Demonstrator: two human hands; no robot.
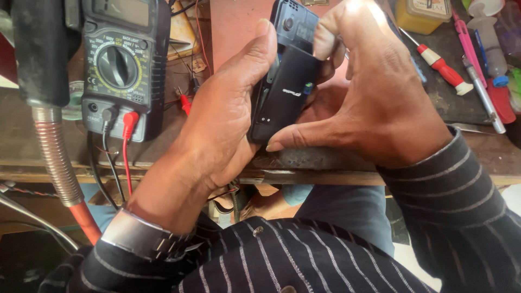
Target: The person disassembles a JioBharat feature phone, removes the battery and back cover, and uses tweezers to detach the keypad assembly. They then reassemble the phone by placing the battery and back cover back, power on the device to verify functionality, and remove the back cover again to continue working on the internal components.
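A small black mobile phone (pixel 287 81) is held upright with its back cover facing me, the camera lens near the top. My left hand (pixel 222 119) grips its left side, thumb stretched up along the edge. My right hand (pixel 374 103) holds the right side, thumb pressed under the phone's lower end and index finger curled over the top of the back cover. A metal watch sits on my left wrist. Both arms wear a dark striped shirt.
A black multimeter (pixel 122 65) with red and black leads stands at the left on the wooden bench (pixel 325 168). A red-handled screwdriver (pixel 442 68), pens, a syringe and a yellow box (pixel 420 13) lie at the right. A flexible metal hose (pixel 57 157) hangs at far left.
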